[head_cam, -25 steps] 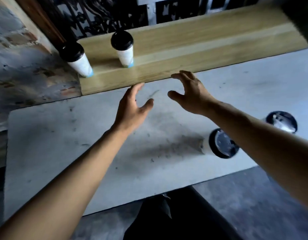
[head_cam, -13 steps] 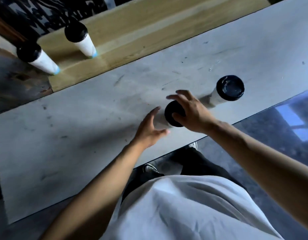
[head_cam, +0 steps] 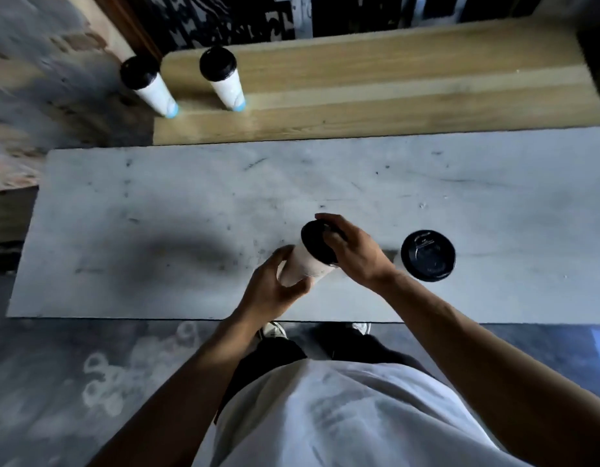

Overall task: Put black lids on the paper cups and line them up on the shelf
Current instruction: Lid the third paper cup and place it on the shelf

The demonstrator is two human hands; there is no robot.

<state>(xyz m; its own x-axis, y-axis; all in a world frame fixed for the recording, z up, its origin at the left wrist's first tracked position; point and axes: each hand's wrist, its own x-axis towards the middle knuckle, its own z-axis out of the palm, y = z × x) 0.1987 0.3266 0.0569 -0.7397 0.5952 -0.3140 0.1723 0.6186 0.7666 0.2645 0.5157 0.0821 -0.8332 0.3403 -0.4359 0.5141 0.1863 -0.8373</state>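
A white paper cup (head_cam: 307, 262) was gripped around its lower body by the left hand (head_cam: 275, 291), the fingers wrapped about the wall and the thumb laid across the near side. The cup was held tilted over the near part of the grey table (head_cam: 157, 230), its top leaning away and to the right; whether its base touched the tabletop could not be told. The black lid (head_cam: 317, 246) on that cup was covered from the right by the right hand (head_cam: 354, 252), whose fingers were curled over the lid's rim and top, so that both hands were closed on the same cup. Just beside the right wrist, a second lidded cup (head_cam: 428, 255) was seen standing on the table, little more than its black lid being visible from above. On the wooden shelf (head_cam: 392, 96) beyond the table, two further lidded cups were found near the left end: one (head_cam: 148, 85) at the very corner, and another (head_cam: 224, 79) just to its right, the two close together but apart. A white shirt (head_cam: 342, 416) filled the lower part of the view.
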